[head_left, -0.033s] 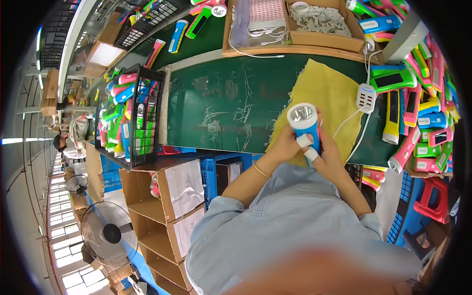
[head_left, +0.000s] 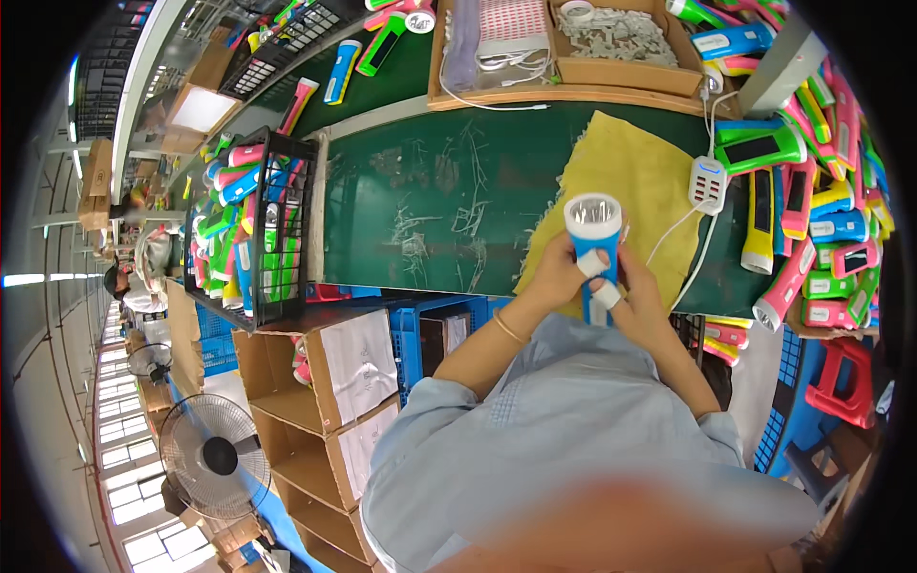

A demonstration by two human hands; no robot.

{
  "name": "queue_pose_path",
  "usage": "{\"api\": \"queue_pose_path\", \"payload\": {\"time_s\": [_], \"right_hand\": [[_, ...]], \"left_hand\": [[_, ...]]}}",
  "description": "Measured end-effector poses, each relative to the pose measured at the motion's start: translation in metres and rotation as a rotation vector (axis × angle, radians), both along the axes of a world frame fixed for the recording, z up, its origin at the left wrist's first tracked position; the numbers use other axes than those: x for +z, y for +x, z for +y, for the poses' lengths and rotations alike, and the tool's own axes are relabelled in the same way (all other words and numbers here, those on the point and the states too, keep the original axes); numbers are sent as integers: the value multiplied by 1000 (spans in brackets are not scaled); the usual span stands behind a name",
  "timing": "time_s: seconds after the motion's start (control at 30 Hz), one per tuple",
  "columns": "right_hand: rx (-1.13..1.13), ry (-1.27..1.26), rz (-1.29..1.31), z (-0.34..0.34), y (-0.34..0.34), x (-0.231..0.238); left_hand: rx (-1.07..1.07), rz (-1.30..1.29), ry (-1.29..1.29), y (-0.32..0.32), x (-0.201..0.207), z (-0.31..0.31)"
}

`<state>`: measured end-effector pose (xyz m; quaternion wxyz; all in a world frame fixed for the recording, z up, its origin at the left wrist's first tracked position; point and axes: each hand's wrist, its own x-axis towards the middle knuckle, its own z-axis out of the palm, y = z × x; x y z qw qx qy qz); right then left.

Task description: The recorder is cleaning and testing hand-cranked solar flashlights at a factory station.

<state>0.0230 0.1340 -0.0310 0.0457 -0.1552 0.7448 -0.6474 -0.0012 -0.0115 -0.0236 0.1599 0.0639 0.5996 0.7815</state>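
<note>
A blue flashlight (head_left: 586, 246) with a white lamp head (head_left: 592, 212) is held between my two hands, its lens end pointing away from me and up. My left hand (head_left: 554, 272) is closed around its left side. On the other side my right hand (head_left: 644, 294) grips the body, with its fingers partly hidden behind. Both thumbs, wrapped in white tape, press on the near face. Under the hands, a yellow cloth (head_left: 630, 167) is spread over the green worktable (head_left: 401, 191).
Many colourful flashlights (head_left: 831, 205) are heaped at the right, beside a white USB charging hub (head_left: 708, 185) with cables. A black crate (head_left: 287, 229) of flashlights stands at the left. Beyond the table's far edge is a cardboard tray (head_left: 573, 91). A fan (head_left: 220, 456) is lower left.
The flashlight has turned slightly in my hands and stands straighter, showing more of its blue near face. My thumbs have shifted a little on it.
</note>
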Motion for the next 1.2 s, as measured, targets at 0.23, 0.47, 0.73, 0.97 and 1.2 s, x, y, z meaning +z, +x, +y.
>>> {"api": "queue_pose_path", "payload": {"time_s": [0.23, 0.47, 0.73, 0.97, 1.2], "right_hand": [[-236, -225, -346, 38, 2, -28], [-287, -176, -295, 36, 5, -17], [-305, -450, -437, 53, -7, 11], [-213, -411, -350, 63, -20, 10], [-375, -123, -188, 46, -31, 17]], "left_hand": [[-5, -228, 311, -45, 22, 22], [23, -384, 401, -79, 52, 33], [69, 76, -184, -98, 35, 26], [672, 662, -1050, -86, 18, 39], [131, -167, 164, -105, 0, 6]]}}
